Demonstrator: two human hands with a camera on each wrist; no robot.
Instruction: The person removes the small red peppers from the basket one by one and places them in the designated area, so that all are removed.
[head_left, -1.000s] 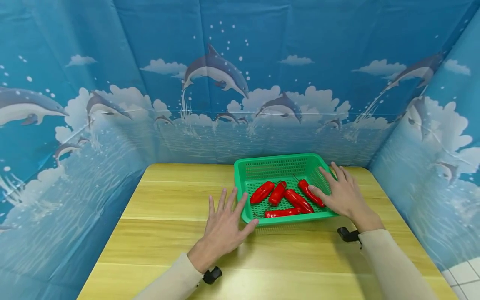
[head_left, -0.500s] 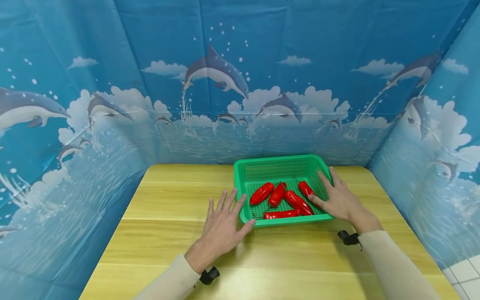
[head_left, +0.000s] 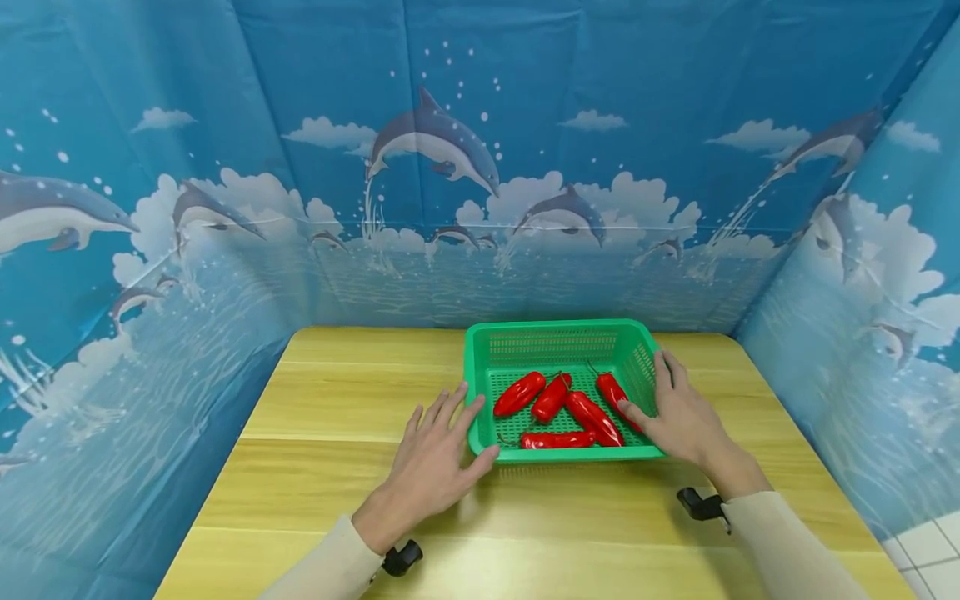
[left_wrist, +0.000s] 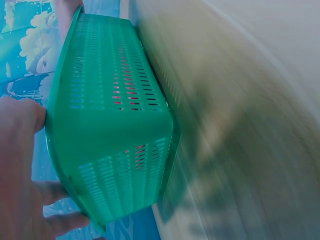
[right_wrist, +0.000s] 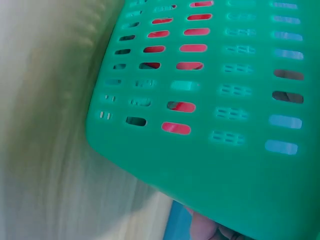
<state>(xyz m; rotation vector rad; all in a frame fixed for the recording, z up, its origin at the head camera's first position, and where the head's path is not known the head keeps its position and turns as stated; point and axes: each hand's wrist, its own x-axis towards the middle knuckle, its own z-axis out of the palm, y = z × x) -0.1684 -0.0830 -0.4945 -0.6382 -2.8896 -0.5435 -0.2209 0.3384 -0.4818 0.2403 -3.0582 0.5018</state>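
Note:
A green slotted basket (head_left: 555, 327) (left_wrist: 110, 125) (right_wrist: 200, 170) holds several red peppers (head_left: 521, 394). At its front left corner, my left hand (head_left: 423, 471) (left_wrist: 17, 175) touches the rim with spread fingers, the thumb at the front edge. My right hand (head_left: 693, 421) (right_wrist: 202, 227) grips the right side; its thumb reaches over the rim beside the rightmost pepper (head_left: 611, 392), and its fingers lie along the outside. Red shows through the slots in both wrist views. Most of the right hand is hidden in the right wrist view.
The basket stands on a light wooden table (head_left: 360, 400), near its back edge. A blue curtain (head_left: 300, 67) printed with dolphins hangs behind and at both sides. White floor tiles (head_left: 926, 546) show at the lower right.
The basket has come slightly toward me and turned a little, its front edge now more level. Both hands have moved slightly nearer with it, and the right fingers are bent more.

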